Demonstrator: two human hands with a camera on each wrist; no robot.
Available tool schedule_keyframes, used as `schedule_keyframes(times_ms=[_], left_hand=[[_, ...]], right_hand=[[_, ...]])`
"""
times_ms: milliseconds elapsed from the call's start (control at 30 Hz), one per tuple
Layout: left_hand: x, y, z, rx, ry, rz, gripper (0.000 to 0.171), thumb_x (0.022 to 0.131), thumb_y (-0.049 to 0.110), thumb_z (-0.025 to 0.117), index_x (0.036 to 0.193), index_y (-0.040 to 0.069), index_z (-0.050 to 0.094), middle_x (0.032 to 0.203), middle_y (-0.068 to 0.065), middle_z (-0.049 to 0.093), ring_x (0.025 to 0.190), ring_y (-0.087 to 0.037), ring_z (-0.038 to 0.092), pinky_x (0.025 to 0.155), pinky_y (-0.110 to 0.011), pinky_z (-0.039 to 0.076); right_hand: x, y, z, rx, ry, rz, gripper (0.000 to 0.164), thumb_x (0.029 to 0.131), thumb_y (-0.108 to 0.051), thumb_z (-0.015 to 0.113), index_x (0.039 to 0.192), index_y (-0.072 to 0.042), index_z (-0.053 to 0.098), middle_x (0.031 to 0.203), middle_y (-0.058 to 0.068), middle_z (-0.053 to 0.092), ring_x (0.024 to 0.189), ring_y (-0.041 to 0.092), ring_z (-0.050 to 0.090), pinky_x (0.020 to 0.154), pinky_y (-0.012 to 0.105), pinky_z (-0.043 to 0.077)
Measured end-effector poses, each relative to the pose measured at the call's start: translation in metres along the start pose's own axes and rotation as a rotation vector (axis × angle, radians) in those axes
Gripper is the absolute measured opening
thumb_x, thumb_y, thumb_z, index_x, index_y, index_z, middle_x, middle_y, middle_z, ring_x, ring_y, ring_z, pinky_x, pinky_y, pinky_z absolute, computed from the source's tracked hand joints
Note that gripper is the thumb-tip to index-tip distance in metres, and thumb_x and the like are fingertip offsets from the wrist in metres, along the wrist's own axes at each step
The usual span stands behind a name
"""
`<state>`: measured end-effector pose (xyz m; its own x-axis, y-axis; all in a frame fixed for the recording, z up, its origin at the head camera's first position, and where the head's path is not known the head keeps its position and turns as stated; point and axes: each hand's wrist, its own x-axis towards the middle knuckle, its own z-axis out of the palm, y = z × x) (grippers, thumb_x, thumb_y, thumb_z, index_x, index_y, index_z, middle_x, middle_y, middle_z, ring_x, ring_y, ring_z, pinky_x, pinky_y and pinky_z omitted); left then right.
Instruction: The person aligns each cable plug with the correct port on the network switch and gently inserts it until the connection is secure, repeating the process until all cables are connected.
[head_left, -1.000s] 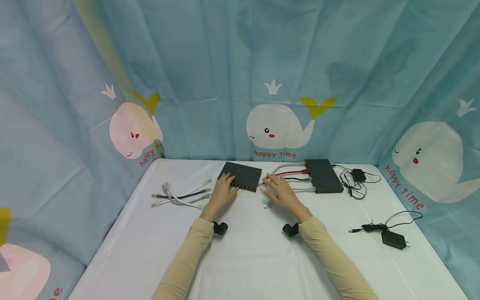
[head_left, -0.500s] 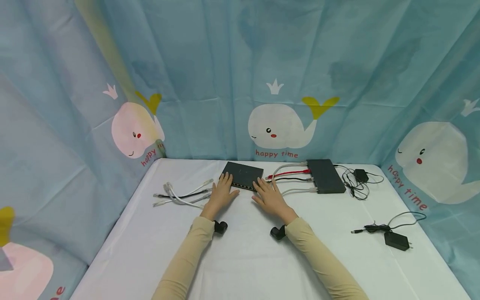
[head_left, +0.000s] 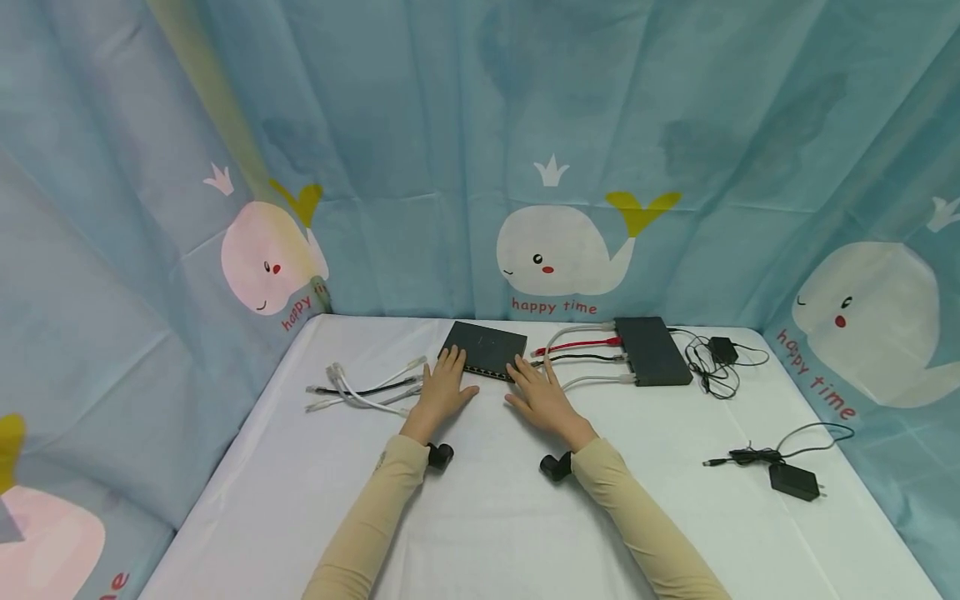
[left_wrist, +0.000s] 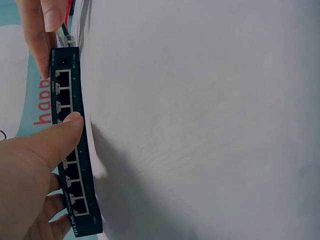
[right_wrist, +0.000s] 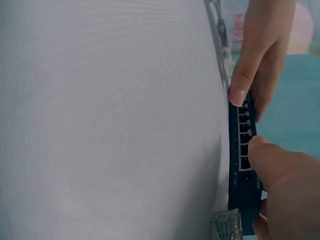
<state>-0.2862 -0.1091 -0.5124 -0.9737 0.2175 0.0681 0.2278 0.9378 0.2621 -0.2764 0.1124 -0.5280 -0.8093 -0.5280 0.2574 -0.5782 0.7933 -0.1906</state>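
Observation:
A black network switch [head_left: 486, 346] lies at the back middle of the white table, its row of ports facing the person. My left hand [head_left: 442, 387] rests its extended fingers on the switch's front left part, with the thumb near the front face. In the left wrist view the thumb [left_wrist: 67, 130] overlaps the ports. My right hand [head_left: 546, 398] touches the front right corner with extended fingers, its thumb apart below. In the right wrist view a clear cable plug [right_wrist: 228, 223] shows beside the switch's end. The right hand partly covers a grey cable [head_left: 592, 379].
A second black box [head_left: 652, 352] stands to the right, with grey, a red cable [head_left: 577, 345] and a black cable plugged in. Several loose network cables [head_left: 360, 393] lie at left. One power adapter [head_left: 722, 350] sits behind, another adapter [head_left: 793, 482] nearer at right.
My right hand has moved left from the cable ends to the switch's right front corner. The left hand stays on the switch, its fingers slightly shifted. Over the last half second little differs.

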Motion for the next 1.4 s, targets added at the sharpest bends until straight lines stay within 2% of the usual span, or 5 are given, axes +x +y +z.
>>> schedule_keyframes(times_ms=[200,333,633,1133,1400], left_hand=[[0.004,-0.002,-0.003,-0.003,-0.025,-0.006,0.074,0.089,0.044,0.058,0.146,0.007,0.028,0.152,-0.014,0.022,0.141,-0.032,0.016,0.108,-0.061,0.014],[0.006,-0.005,-0.005,-0.051,0.025,-0.012,0.062,0.090,0.037,0.060,0.141,0.009,0.038,0.149,-0.015,0.029,0.139,-0.035,0.021,0.108,-0.059,0.016],[0.006,-0.013,0.004,-0.345,0.067,-0.079,0.053,0.091,0.026,0.061,0.139,0.013,0.042,0.151,-0.026,0.012,0.133,-0.048,0.024,0.100,-0.060,0.032],[-0.008,-0.002,-0.002,-0.403,0.119,-0.106,0.054,0.087,0.027,0.065,0.135,0.009,0.047,0.147,-0.029,0.020,0.130,-0.049,0.026,0.097,-0.062,0.034],[-0.017,0.003,-0.005,-0.399,0.123,-0.118,0.057,0.085,0.029,0.067,0.134,0.006,0.048,0.145,-0.031,0.021,0.128,-0.051,0.029,0.093,-0.062,0.037]], right_hand=[[0.001,-0.001,-0.001,0.001,-0.011,0.009,0.060,0.095,-0.042,0.049,0.142,-0.008,0.037,0.149,0.015,0.030,0.135,0.026,0.034,0.111,0.057,0.006],[0.003,-0.002,0.000,0.017,-0.008,0.014,0.060,0.094,-0.039,0.052,0.141,-0.006,0.038,0.148,0.017,0.030,0.135,0.028,0.034,0.111,0.057,0.006],[0.005,-0.004,0.005,0.056,-0.055,0.033,0.066,0.093,-0.040,0.053,0.143,-0.003,0.032,0.150,0.020,0.023,0.138,0.030,0.026,0.112,0.055,0.004],[-0.003,-0.003,0.003,0.380,-0.084,0.083,0.070,0.093,-0.035,0.054,0.146,0.000,0.022,0.154,0.018,0.008,0.141,0.035,0.014,0.111,0.048,0.021],[-0.004,-0.005,0.002,0.438,-0.093,0.086,0.070,0.092,-0.032,0.056,0.144,0.004,0.024,0.154,0.020,0.009,0.141,0.033,0.013,0.110,0.047,0.023]])
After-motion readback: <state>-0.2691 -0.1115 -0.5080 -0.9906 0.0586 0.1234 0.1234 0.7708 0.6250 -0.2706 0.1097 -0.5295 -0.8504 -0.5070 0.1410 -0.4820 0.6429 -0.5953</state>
